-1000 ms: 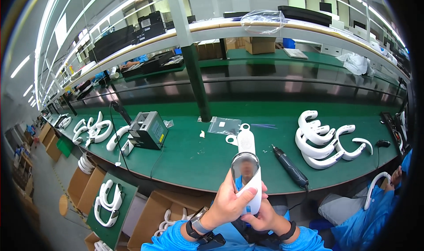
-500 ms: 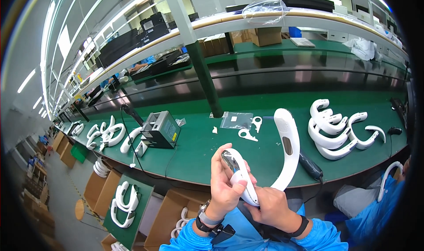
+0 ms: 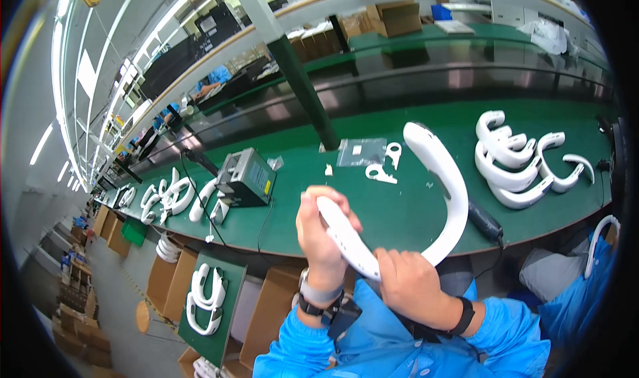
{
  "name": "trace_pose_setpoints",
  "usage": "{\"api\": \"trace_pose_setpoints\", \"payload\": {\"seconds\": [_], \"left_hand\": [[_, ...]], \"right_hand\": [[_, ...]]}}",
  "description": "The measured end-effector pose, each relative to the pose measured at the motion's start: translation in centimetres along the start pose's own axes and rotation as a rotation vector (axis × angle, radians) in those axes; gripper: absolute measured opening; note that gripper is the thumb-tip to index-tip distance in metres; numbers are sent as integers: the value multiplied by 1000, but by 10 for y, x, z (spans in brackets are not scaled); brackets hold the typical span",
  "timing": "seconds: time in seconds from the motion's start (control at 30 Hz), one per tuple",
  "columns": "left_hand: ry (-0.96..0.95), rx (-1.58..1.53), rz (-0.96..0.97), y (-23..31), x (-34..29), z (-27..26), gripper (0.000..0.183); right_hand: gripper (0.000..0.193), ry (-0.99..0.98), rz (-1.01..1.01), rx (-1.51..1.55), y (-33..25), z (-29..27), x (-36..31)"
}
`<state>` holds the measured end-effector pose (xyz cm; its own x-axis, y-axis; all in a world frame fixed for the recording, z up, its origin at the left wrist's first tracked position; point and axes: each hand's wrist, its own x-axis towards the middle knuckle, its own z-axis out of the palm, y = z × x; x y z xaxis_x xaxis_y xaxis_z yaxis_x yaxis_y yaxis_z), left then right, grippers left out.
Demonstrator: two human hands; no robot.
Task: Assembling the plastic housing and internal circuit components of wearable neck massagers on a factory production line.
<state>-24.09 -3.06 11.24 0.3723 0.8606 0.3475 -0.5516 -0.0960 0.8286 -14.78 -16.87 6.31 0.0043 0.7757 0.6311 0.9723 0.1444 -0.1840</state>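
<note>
A white U-shaped neck fan point(image 3: 458, 208) is held up over the near table edge, its far arm curving up on the right. My left hand point(image 3: 323, 235) is closed around the tip of its left arm. Lower on that same arm, near the bend, my right hand point(image 3: 414, 286) grips it with bent fingers. The fan's outer left side faces up, showing small holes. Beyond it on the green table lie two white ring-ended pieces point(image 3: 381, 174) and a clear plastic bag point(image 3: 361, 152). A dark cylindrical hand tool point(image 3: 485, 222) lies just right of the fan.
More neck fans point(image 3: 509, 172) lie grouped at right, others point(image 3: 166, 198) at left beside a grey box-shaped device point(image 3: 246, 178) with cables. A green post point(image 3: 306, 95) rises behind. Cardboard boxes point(image 3: 269, 311) and a small green board point(image 3: 229, 305) stand lower left. Another person's blue sleeve point(image 3: 579, 285) shows at right.
The neck fan has turned in my hands, so its left arm's dark glossy panel no longer shows. My view has shifted, with the table now higher in the picture.
</note>
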Motion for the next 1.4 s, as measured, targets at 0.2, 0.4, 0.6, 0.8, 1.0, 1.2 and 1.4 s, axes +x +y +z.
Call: {"api": "trace_pose_setpoints", "payload": {"seconds": [0.2, 0.4, 0.6, 0.8, 1.0, 1.2, 1.4], "left_hand": [[51, -42, -70, -14, 16, 0, 43], [-14, 55, -168, -14, 4, 12, 40], [-160, 33, -173, -10, -8, 24, 38], [-120, 74, -175, -12, 1, 23, 38], [-134, -16, -329, -7, 11, 25, 36], [-142, 218, 9, -2, 2, 38, 34], [-173, 215, 72, 5, 5, 34, 34]], "right_hand": [[29, -58, 20, -134, 6, 7, 6], [39, -436, 312, 740, 34, -9, 24], [55, -458, 342, 1598, 41, 22, 10], [52, -324, 399, 1418, 32, 29, 14], [46, -605, 538, 1848, 51, 9, 24], [47, -698, 593, 2036, 50, 13, 17], [44, -540, 488, 1686, 43, 10, 21]]}}
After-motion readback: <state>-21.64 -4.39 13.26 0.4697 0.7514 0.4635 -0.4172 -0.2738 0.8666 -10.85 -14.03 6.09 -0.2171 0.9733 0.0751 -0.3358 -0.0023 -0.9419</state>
